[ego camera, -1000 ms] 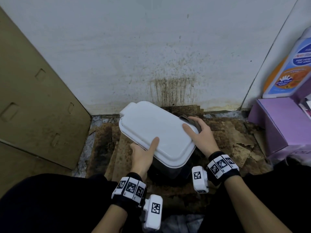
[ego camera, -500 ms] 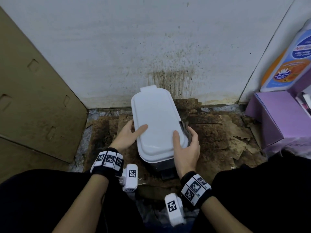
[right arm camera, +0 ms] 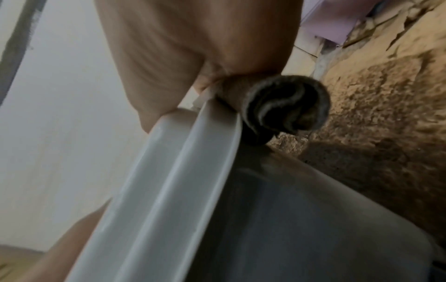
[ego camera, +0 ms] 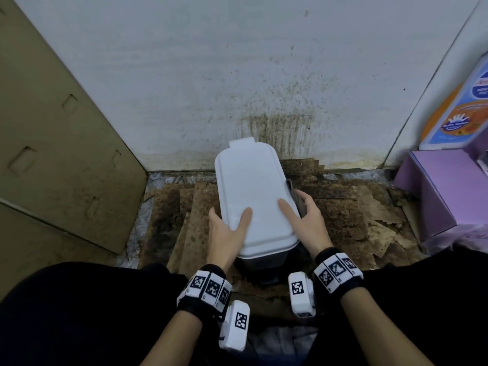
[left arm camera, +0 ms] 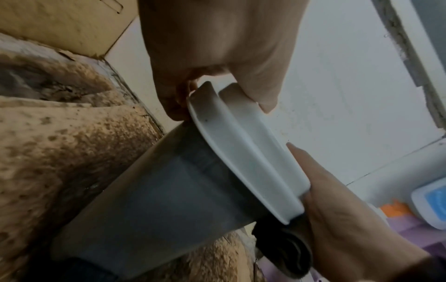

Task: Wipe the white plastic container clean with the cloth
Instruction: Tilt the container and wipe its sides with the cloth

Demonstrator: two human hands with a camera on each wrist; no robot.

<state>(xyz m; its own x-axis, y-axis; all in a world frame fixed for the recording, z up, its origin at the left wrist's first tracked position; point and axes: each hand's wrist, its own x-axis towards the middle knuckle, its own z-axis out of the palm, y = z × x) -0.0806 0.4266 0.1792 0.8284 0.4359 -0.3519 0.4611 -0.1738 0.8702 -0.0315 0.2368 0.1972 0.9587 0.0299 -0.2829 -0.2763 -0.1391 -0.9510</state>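
The white plastic container (ego camera: 250,191) stands on the floor with its lid on, its long axis pointing at the wall. My left hand (ego camera: 229,216) grips its near left edge, thumb on the lid. My right hand (ego camera: 295,207) grips the near right edge, thumb on the lid, fingers pressing a dark grey cloth (ego camera: 296,198) against the side. The left wrist view shows the lid (left arm camera: 241,152) above the translucent grey body (left arm camera: 169,200), with the rolled cloth (left arm camera: 284,250) under the right hand (left arm camera: 350,219). In the right wrist view the cloth (right arm camera: 287,106) bulges out beside the lid's rim (right arm camera: 169,181).
A stained white wall (ego camera: 264,88) rises just behind the container. A cardboard panel (ego camera: 66,154) leans on the left. On the right stand a purple box (ego camera: 443,186) and a cleaner bottle (ego camera: 462,114). Dirty torn cardboard (ego camera: 356,215) covers the floor. My black-clad knees fill the foreground.
The container has turned from lying diagonally to pointing straight at the wall. Both hands have shifted to its near end, still holding it; the cloth stays under the right fingers.
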